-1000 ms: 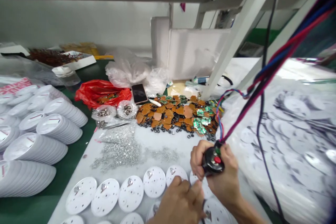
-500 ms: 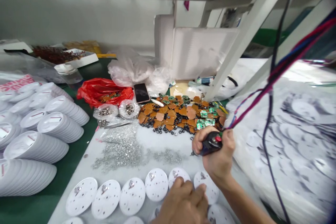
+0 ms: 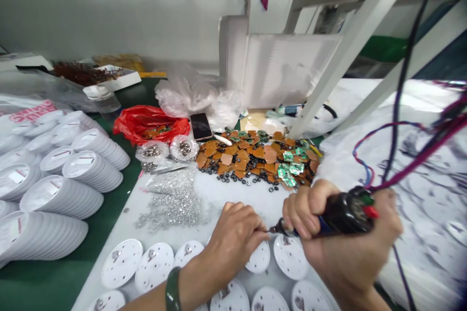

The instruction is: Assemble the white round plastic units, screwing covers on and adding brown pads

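Note:
My right hand (image 3: 343,238) is wrapped round a black electric screwdriver (image 3: 345,214), which lies nearly level with its bit pointing left. My left hand (image 3: 237,231), with a green bangle on the wrist, has its fingers pinched at the bit's tip; anything small between them is too tiny to make out. Beneath both hands, white round discs (image 3: 122,263) with small holes and metal clips lie in rows. Behind the left hand is a pile of small silvery screws (image 3: 175,206).
Brown and green circuit boards (image 3: 270,154) with black round parts lie mid-table. Behind are a red bag (image 3: 127,126), a phone (image 3: 200,127) and plastic bags. Stacked white discs (image 3: 62,197) stand left; a large bag of discs (image 3: 430,204) sits right, near hanging cables.
The screwdriver has turned from pointing down to nearly level and come nearer. My left hand has risen from the discs to its tip. The view has shifted slightly.

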A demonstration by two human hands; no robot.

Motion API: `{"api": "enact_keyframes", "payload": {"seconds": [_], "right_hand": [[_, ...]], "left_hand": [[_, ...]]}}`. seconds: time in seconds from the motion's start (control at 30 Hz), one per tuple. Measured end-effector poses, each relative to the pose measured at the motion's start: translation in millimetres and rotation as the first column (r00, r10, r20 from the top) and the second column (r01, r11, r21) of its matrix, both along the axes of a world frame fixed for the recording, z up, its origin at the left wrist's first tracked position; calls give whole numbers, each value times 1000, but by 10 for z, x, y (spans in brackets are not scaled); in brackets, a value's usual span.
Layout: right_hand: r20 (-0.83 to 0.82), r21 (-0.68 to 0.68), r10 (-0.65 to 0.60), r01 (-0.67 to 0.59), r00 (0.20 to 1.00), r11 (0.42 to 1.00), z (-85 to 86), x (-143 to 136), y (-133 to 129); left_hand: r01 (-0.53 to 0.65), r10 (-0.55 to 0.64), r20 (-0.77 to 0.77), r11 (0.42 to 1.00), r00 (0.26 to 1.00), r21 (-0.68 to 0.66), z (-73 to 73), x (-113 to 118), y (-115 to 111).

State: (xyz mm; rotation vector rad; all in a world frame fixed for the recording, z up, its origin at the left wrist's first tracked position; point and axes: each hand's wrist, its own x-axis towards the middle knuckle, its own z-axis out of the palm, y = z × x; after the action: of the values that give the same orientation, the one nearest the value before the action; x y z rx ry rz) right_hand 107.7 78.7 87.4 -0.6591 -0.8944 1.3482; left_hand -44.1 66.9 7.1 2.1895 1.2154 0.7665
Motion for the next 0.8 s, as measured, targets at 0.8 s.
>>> {"api": "enact_keyframes", "payload": {"seconds": [0.8], "right_hand": [[58, -75, 168, -164, 984, 984, -352, -106, -132]], "left_hand": [[121, 28, -259, 831, 966, 543, -470, -166, -499]]}}
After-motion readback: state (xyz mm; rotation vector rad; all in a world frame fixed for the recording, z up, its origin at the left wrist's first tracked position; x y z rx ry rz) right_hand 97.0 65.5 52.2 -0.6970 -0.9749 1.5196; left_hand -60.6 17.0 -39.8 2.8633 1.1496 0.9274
